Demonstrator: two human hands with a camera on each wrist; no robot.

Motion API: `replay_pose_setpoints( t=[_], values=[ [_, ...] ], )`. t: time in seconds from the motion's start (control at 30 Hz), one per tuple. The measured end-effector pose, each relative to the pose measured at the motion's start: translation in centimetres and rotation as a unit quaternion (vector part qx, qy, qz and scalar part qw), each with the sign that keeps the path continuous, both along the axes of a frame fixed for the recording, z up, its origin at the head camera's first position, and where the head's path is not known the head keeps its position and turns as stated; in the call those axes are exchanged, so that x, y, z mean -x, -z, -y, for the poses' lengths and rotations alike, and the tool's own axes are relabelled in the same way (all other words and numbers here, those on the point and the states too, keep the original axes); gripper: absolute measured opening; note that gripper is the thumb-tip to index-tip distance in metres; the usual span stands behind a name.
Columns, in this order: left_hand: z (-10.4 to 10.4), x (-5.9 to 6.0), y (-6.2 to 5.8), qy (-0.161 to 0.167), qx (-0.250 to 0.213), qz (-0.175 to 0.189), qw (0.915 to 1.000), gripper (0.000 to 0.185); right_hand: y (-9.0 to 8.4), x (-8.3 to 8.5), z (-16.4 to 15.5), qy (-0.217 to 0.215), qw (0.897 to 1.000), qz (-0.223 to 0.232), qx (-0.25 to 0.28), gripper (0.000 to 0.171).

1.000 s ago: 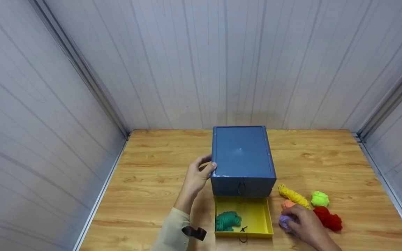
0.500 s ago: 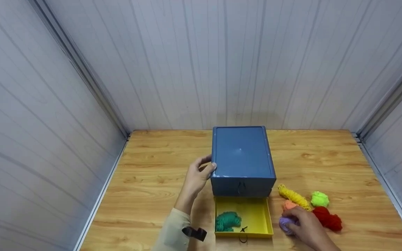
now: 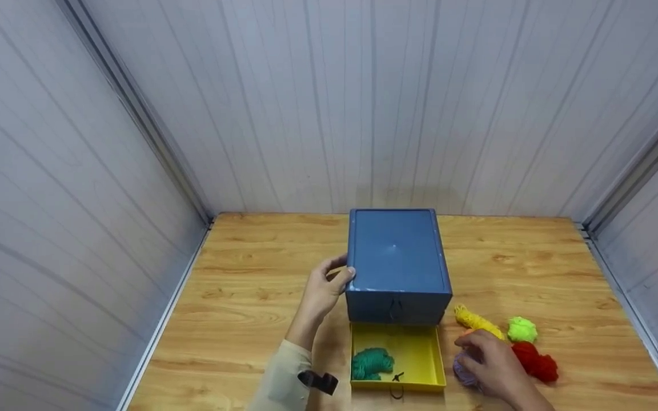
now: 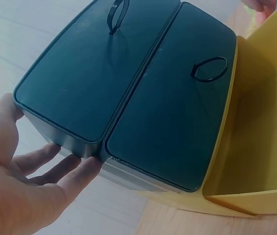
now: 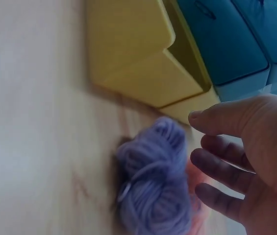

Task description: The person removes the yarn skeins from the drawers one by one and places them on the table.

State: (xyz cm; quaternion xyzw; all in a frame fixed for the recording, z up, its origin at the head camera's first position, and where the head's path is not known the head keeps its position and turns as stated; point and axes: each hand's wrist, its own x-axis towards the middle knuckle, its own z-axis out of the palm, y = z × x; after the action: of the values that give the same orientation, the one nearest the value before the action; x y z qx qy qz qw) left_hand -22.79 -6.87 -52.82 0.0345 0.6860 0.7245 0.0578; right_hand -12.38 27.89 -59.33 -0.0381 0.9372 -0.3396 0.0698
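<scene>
My left hand [image 3: 320,291] holds the left edge of a blue drawer cabinet [image 3: 397,248], thumb over the top edge and fingers against the side. The cabinet's bottom yellow drawer [image 3: 423,357] is pulled out, with a green yarn skein [image 3: 372,363] lying in its left part. To the drawer's right, my right hand [image 3: 492,362] hovers by a purple yarn skein [image 5: 153,181] on the table. In the right wrist view its fingers are spread loosely, apart from the skein. An orange yarn skein [image 5: 196,178] lies beside the purple one, mostly hidden behind the hand.
Right of the cabinet lie a yellow yarn skein [image 3: 477,321], a lime-green yarn ball [image 3: 521,329] and a red yarn skein [image 3: 534,361]. Two upper drawers [image 4: 94,68] with black loop pulls are closed. Pale panel walls [image 3: 329,103] enclose the wooden table [image 3: 260,245].
My right hand has shifted slightly, its fingers lifting up and left by the purple yarn skein and covering more of the orange one. The left hand stays on the cabinet.
</scene>
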Motion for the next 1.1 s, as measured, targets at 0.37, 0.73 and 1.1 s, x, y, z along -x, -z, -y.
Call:
replay_pose_setpoints(
  t=[0.37, 0.73, 1.1],
  values=[
    [0.0, 0.1, -0.2, 0.007, 0.002, -0.004, 1.0000, 0.049, -1.3, 0.5, 1.9, -0.025, 0.998, -0.045, 0.020, 0.019],
    [-0.1, 0.1, 0.0, -0.003, 0.003, -0.004, 1.0000, 0.049, -2.4, 1.1, 3.6, -0.048, 0.997, -0.041, 0.039, 0.021],
    [0.1, 0.1, 0.0, 0.001, -0.002, 0.002, 1.0000, 0.049, -2.5, 1.8, 6.0, -0.076, 0.995, -0.016, 0.067, 0.021]
  ],
)
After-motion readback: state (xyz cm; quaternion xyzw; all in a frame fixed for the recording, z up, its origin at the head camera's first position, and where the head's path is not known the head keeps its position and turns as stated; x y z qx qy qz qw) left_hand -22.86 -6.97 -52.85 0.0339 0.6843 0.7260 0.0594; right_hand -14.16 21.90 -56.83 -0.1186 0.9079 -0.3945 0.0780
